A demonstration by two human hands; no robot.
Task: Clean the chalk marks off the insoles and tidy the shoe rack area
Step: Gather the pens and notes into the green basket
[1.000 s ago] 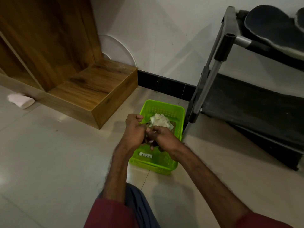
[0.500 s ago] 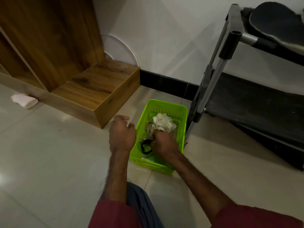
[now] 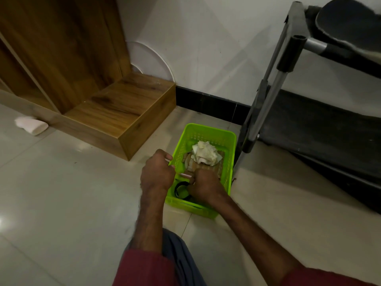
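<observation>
- Lying on the top tier of the black metal shoe rack (image 3: 288, 55), at the upper right, a dark grey flat insole (image 3: 346, 23) was seen, well apart from both hands. No chalk marks could be made out on it.
- The insole was judged light, thin and bendable. It would best be taken by its edge near heel or toe and backed by a palm while wiped, since it would flex under pressure.
- A bright green perforated plastic basket (image 3: 206, 132) was set on the floor just beside the rack's near leg. A crumpled white cloth (image 3: 206, 154), judged soft and easily pinched, was heaped in its far half.
- A black ring (image 3: 181, 189) and a thin pale pink stick (image 3: 185, 175) were seen in the near half.
- The basket's left rim was gripped by the left hand (image 3: 157, 176), with the fingers curled over it.
- The right hand (image 3: 204, 187) was held clenched low inside the basket, the stick's end at its knuckles. Whether anything was grasped in it could not be told.
- The glossy pale tiled floor (image 3: 72, 203) was judged smooth enough for the basket to be slid.
- A wooden cabinet (image 3: 123, 112) was set to the left against the white wall (image 3: 206, 48), and a small white folded cloth (image 3: 31, 125) was left on the tiles beside it.
</observation>
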